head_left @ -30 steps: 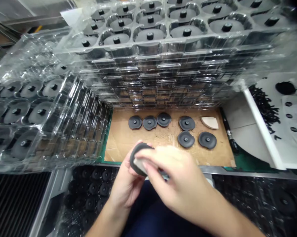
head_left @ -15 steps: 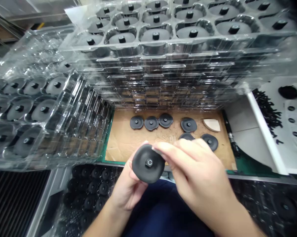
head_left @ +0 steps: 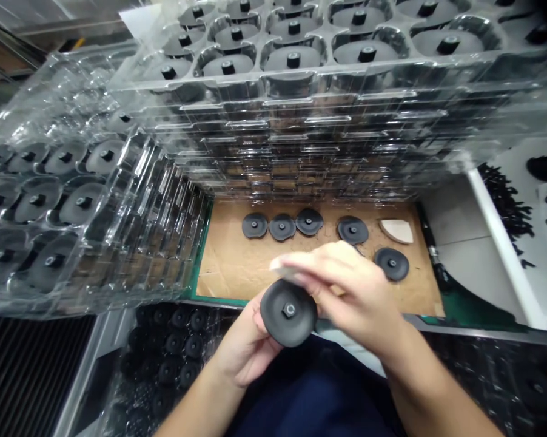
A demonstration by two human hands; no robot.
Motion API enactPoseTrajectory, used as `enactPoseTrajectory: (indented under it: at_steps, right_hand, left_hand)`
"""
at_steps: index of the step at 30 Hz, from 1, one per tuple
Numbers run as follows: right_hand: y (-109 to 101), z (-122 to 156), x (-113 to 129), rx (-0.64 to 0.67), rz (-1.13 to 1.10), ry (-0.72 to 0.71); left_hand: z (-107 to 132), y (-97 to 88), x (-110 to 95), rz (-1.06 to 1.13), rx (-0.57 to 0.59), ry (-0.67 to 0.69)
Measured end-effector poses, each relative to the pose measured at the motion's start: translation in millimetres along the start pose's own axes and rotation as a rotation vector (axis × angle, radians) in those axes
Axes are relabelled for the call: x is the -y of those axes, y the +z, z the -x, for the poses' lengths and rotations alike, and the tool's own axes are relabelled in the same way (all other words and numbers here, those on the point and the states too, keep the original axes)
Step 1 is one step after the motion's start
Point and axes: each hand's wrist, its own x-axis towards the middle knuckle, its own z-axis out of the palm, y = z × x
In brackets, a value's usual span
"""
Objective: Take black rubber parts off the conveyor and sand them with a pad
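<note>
My left hand (head_left: 246, 352) grips a black rubber-like disc (head_left: 288, 325) from its left side and below. The disc's concave face is turned up, with a short hub and a metal-looking centre in the middle. Over the disc's upper right edge, my right hand (head_left: 346, 285) pinches a thin pale grey piece (head_left: 291, 275); blur hides what kind it is. Beyond my hands, several similar black discs (head_left: 254, 225) lie on a brown cardboard sheet (head_left: 228, 267). One of them is mostly covered by my right hand.
Tall stacks of clear plastic trays (head_left: 301, 91) filled with black discs stand at the back and on the left. A pale wedge-shaped piece (head_left: 397, 230) lies on the cardboard's right. Small black parts (head_left: 505, 200) sit on a white surface beyond a white-edged panel (head_left: 501, 243).
The disc and my left hand have shifted slightly right and down in view. My right fingers have lifted off the rim, showing more of the pale piece.
</note>
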Motion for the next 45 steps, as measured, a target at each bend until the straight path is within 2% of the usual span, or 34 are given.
enactPoseTrajectory:
  at_steps: [3, 6, 9, 11, 14, 16, 18, 20, 23, 24, 28, 29, 31, 33, 35, 37, 38, 40, 42, 43, 45]
  right_hand:
    - [-1, 12, -15, -0.097, 0.026, 0.290]
    - [8, 38, -26, -0.061, -0.096, 0.541]
    - [20, 62, -32, 0.018, -0.191, 0.681]
    - [22, 66, -29, 0.004, -0.181, 0.711]
    - [16, 50, -10, -0.189, -0.113, 0.635]
    - [13, 32, 9, -0.269, -0.080, 0.454]
    - [13, 16, 26, -0.230, -0.067, 0.233]
    - [15, 6, 36, -0.089, -0.084, 0.106]
    - [16, 1, 36, 0.129, -0.127, 0.117]
    - [16, 0, 35, 0.133, -0.110, 0.129]
    - [17, -1, 31, -0.068, -0.019, 0.093]
    - [15, 1, 32, -0.049, -0.066, 0.087]
    - [8, 8, 32, 0.072, -0.216, 0.120]
    - [-2, 17, 31, 0.148, -0.282, 0.231]
    - [-10, 24, 29, 0.130, -0.202, 0.349]
    - [-14, 24, 26, 0.061, -0.025, 0.373]
    - [-14, 22, 24, 0.023, 0.070, 0.330]
    - [-11, 13, 20, -0.011, 0.165, 0.121]
    - [-8, 3, 16, 0.066, 0.071, -0.092]
    - [-7, -1, 14, 0.128, -0.001, -0.134]
    - [-6, -5, 14, 0.194, -0.042, -0.070]
  left_hand:
    - [1, 1.1, -4, 0.022, 0.015, -0.042]
    - [0, 2.5, -8, 0.024, -0.017, -0.032]
    - [-2, 1.0, -7, 0.021, -0.053, -0.015]
    - [-2, -1.1, -4, 0.015, -0.063, -0.001]
    - [-4, -2.4, 1, 0.013, -0.063, 0.021]
    - [-5, -1.5, 3, 0.000, -0.064, 0.050]
    - [-7, -0.2, 3, -0.031, -0.088, 0.090]
    - [-7, 0.5, 1, -0.070, -0.139, 0.140]
    - [-8, 1.3, 0, -0.111, -0.211, 0.145]
    - [-8, 2.1, 1, -0.123, -0.212, 0.120]
    - [-7, 6.5, 0, -0.140, -0.150, 0.079]
    - [-7, 7.1, -2, -0.130, -0.136, 0.091]
    - [-6, 7.1, -7, -0.101, -0.111, 0.101]
    - [-5, 5.8, -11, -0.071, -0.095, 0.087]
    - [-7, 4.5, -11, -0.048, -0.099, 0.066]
    - [-8, 4.6, -8, -0.023, -0.093, 0.050]
    - [-9, 5.2, -7, -0.012, -0.084, 0.047]
    - [-8, 7.1, -5, -0.022, -0.060, 0.033]
    - [-7, 8.7, -6, -0.059, -0.030, -0.001]
    - [-6, 9.0, -6, -0.077, -0.017, -0.021]
    - [-6, 8.6, -7, -0.091, -0.007, -0.054]
